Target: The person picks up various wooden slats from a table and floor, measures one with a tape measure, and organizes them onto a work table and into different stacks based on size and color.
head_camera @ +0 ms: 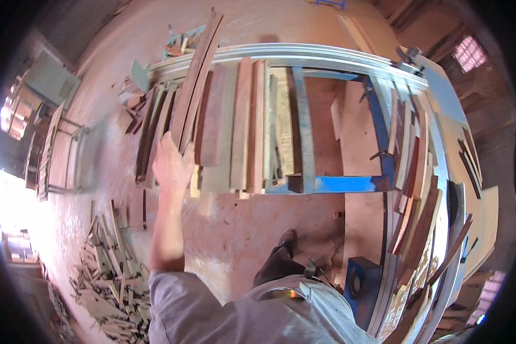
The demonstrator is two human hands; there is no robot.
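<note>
My left hand (pixel 172 161) grips the near end of long brown wooden strips (pixel 196 81), apparently two held side by side with a dark gap between them. They slant up and away over the stacked boards, and their far end reaches past the silver metal rail (pixel 279 50). Under and beside the hand lie several wooden boards (pixel 241 124) in a row across a blue metal frame (pixel 348 184). My right hand is out of view.
Wooden offcuts (pixel 112 279) are heaped on the floor at the left. More strips (pixel 413 172) lie on the saw table at the right, above a blue box-shaped part (pixel 361 288). A wheeled metal rack (pixel 69 142) stands far left.
</note>
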